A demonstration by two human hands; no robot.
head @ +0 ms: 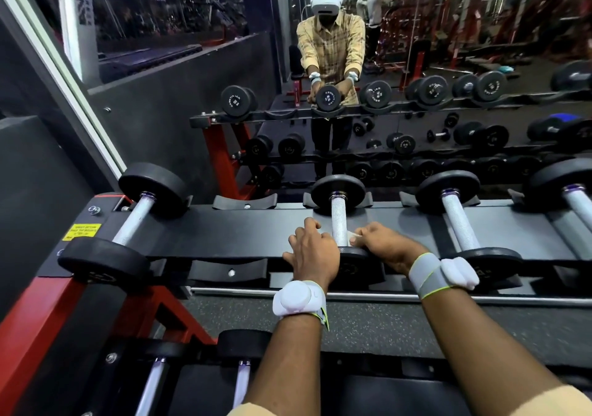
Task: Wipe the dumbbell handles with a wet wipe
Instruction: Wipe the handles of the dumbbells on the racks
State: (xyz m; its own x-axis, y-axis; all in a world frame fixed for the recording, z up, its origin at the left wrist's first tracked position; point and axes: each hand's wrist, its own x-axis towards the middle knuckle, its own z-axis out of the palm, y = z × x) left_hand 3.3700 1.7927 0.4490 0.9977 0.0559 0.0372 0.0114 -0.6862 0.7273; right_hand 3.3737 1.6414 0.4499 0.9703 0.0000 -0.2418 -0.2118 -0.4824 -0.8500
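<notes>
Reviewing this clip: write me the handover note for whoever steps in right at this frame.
Left hand: fingers curled just left of the middle handle, over its near head; whether it grips anything is unclear.
Right hand: pinches the wet wipe against the near end of that handle.
Things: that dumbbell lies on the top shelf, between the left dumbbell and the right dumbbell; lower-shelf dumbbells sit below.
Done: the wipe is on the middle handle; which other handles are clean cannot be told.
Left: finish this handle, then check the rest.

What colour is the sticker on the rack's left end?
The sticker is yellow with black print, seen best in the head view.
</notes>
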